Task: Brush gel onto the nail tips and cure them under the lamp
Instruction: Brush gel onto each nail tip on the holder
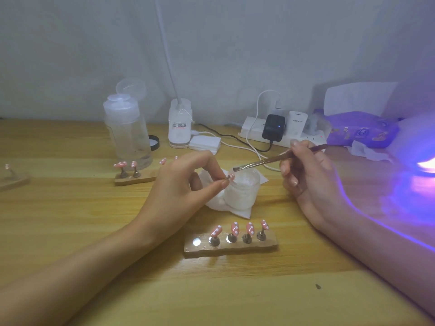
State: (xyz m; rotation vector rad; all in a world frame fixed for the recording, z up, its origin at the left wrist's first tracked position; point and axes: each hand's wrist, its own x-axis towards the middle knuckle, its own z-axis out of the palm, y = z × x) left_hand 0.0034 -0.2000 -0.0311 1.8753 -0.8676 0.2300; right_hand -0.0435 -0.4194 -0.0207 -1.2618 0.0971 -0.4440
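Observation:
My left hand pinches one pink nail tip with white dots on its small stand, held over the open gel jar. My right hand grips a thin brush; its bristles hover just above that nail tip. In front, a wooden holder carries several pink dotted tips on metal stands, with one magnet spot bare at its left end. A second holder stands behind my left hand with more tips. The curing lamp glows violet at the right edge.
A white tissue lies under the jar. At the back stand a clear pump bottle, a white desk lamp base, cotton pads, a power strip with chargers and a purple wipes pack.

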